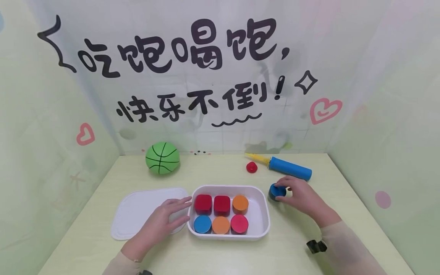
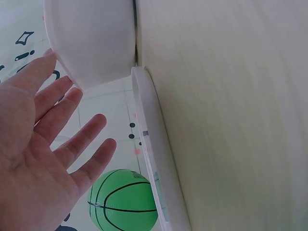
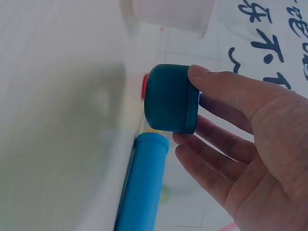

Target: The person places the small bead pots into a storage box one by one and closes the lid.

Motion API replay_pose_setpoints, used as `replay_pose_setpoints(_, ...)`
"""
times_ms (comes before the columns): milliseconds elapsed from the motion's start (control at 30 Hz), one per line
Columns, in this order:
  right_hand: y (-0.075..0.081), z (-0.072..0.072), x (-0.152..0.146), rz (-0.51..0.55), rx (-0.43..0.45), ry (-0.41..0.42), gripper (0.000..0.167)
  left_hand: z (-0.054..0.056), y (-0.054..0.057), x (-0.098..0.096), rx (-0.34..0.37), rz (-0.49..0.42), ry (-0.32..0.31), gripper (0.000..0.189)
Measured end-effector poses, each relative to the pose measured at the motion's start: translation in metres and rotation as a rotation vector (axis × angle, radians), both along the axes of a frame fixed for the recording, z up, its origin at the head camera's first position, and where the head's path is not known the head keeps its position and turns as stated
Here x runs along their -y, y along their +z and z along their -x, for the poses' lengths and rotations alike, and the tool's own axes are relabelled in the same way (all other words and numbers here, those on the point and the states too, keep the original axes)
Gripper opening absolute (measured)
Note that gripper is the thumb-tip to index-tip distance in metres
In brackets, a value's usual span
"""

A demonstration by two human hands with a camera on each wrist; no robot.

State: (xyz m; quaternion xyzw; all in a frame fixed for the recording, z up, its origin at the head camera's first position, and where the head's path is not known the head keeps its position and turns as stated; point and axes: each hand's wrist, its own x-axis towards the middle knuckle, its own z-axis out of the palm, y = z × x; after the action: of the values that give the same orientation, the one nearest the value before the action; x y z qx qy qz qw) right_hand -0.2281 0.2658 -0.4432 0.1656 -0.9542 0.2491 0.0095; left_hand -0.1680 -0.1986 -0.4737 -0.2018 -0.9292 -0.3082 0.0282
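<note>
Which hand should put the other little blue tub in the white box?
Probably the right hand: it holds that blue tub beside the white box, at the end with bare space. The left hand holds nothing and is at the box's opposite end.

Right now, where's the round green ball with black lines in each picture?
Head: the green ball is left of middle, slightly below halfway.
Left wrist: at the bottom, left of middle.
Right wrist: not in it.
Shared landmark: the white round-cornered box, in all three.
</note>
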Motion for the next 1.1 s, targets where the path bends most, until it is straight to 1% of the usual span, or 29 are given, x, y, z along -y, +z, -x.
replay_pose_setpoints(133,0.008,-0.009,0.006,0.017,-0.019,0.008,0.045,0.000,-0.002,0.001,0.000,0.002,0.004,0.046)
replay_pose_setpoints(367,0.023,-0.024,0.016,0.013,-0.094,0.039,0.046,0.001,-0.003,0.002,-0.028,0.009,-0.008,0.047)
replay_pose_setpoints(600,0.038,-0.036,0.026,0.001,-0.132,0.080,0.043,0.002,-0.003,0.002,-0.004,-0.005,-0.001,0.048)
replay_pose_setpoints(733,0.043,-0.042,0.032,0.011,-0.128,0.122,0.042,0.002,-0.004,0.003,0.005,-0.009,0.000,0.048)
replay_pose_setpoints(833,0.046,-0.046,0.037,0.011,-0.102,0.154,0.041,0.002,-0.004,0.003,0.002,-0.012,0.000,0.047)
replay_pose_setpoints(1100,0.049,-0.050,0.049,-0.027,-0.061,0.271,0.039,0.002,-0.004,0.003,-0.019,-0.011,-0.002,0.047)
